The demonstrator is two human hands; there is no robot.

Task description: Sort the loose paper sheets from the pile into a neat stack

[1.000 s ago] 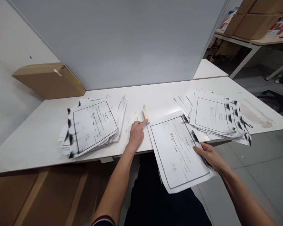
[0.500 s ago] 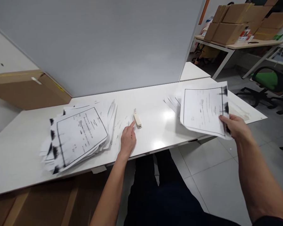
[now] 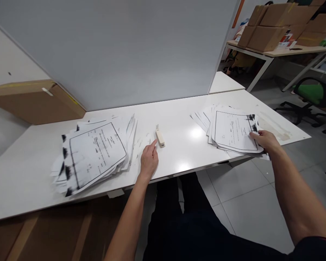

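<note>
At the right of the table, my right hand [image 3: 266,140] pinches a printed sheet of paper [image 3: 232,131] by its black-smudged right edge. That sheet lies over a loose stack of papers [image 3: 202,119]. My left hand [image 3: 149,159] rests on the table with its index finger stretched toward a small cream stapler [image 3: 160,138]. The fingertip is at the stapler's side; whether it touches is hard to tell. To the left of this hand sits a thicker, untidy pile of printed papers [image 3: 97,154] with black smudges along its left edge.
The white table [image 3: 176,108] backs onto a tall grey-white panel [image 3: 125,54]. A cardboard box [image 3: 29,103] leans at the left end. Another desk with stacked boxes [image 3: 268,36] and a green chair [image 3: 311,93] stand at the far right.
My right hand has lowered the sheet onto the stack at the right and shifted slightly left. My left hand stays beside the stapler, and the view has shifted slightly.
</note>
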